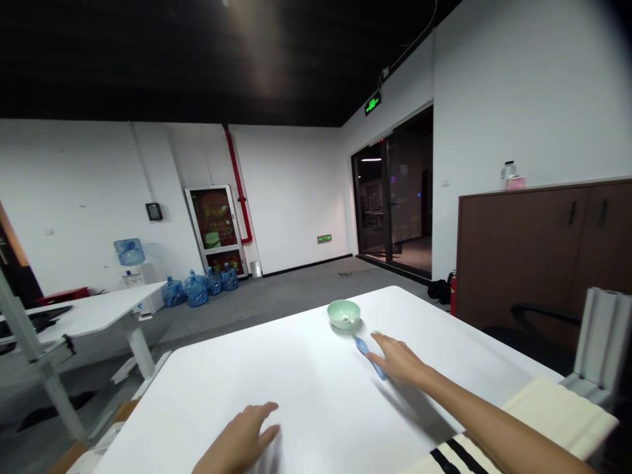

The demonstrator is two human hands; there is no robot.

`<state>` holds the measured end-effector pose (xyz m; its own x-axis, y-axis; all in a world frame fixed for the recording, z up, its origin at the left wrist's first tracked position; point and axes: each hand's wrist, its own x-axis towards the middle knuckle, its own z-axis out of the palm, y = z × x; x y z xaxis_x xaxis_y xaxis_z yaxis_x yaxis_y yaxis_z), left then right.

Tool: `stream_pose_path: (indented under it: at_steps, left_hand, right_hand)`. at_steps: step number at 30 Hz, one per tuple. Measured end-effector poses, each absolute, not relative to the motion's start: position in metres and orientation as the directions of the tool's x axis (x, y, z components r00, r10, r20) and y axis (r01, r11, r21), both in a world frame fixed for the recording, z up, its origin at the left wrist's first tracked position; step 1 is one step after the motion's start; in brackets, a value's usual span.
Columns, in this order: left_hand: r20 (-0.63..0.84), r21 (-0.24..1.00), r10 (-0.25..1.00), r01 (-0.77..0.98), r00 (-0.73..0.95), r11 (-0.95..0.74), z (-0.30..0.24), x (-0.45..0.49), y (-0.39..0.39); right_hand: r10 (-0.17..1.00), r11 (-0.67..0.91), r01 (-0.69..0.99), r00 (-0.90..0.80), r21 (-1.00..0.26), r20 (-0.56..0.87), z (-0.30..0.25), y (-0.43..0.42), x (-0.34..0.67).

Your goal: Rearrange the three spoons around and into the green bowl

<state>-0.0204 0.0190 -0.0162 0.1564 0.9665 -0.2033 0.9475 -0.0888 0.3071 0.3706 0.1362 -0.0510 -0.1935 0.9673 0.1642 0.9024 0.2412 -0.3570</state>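
A light green bowl [340, 317] stands upright on the white table [306, 368], with a small whitish thing inside that is too small to name. Just in front of it lies a blue spoon [363, 349], slanting down to the right. My right hand [397, 357] reaches over the table beside the spoon, thumb and fingers apart. Its thumb is at the spoon's edge, and I cannot tell whether they touch. My left hand [244, 438] hovers low over the near part of the table, fingers apart, holding nothing.
A cream cloth with black stripes [457, 454] lies at the near right edge, by a metal profile post [602, 342]. Another white desk [108, 306] stands left, with blue water jugs [196, 288] behind it. A brown cabinet [518, 243] is at right.
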Motion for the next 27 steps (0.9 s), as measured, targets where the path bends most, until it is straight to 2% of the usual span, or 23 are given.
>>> stream_pose_path:
  at_steps: [13,18,22,27]
  left_hand:
    - [-0.22,0.31,0.965,0.948,0.144,-0.071,-0.013,-0.021,0.015]
    - [-0.218,0.324,0.964,0.943,0.149,-0.073,-0.013,-0.019,0.016]
    - [-0.222,0.33,0.963,0.941,0.154,-0.074,-0.014,-0.019,0.019]
    - [-0.23,0.323,0.963,0.944,0.141,-0.061,-0.018,-0.023,0.02]
  right_hand:
    - [0.97,0.23,0.901,-0.182,-0.368,0.162,-0.051,0.138,0.369]
    - [0.977,0.177,0.914,-0.12,-0.364,0.175,-0.035,0.16,0.37]
    - [0.969,0.156,0.939,-0.086,-0.307,0.23,-0.013,0.195,0.362]
    - [0.989,0.113,0.952,-0.081,-0.284,0.122,-0.008,0.244,0.338]
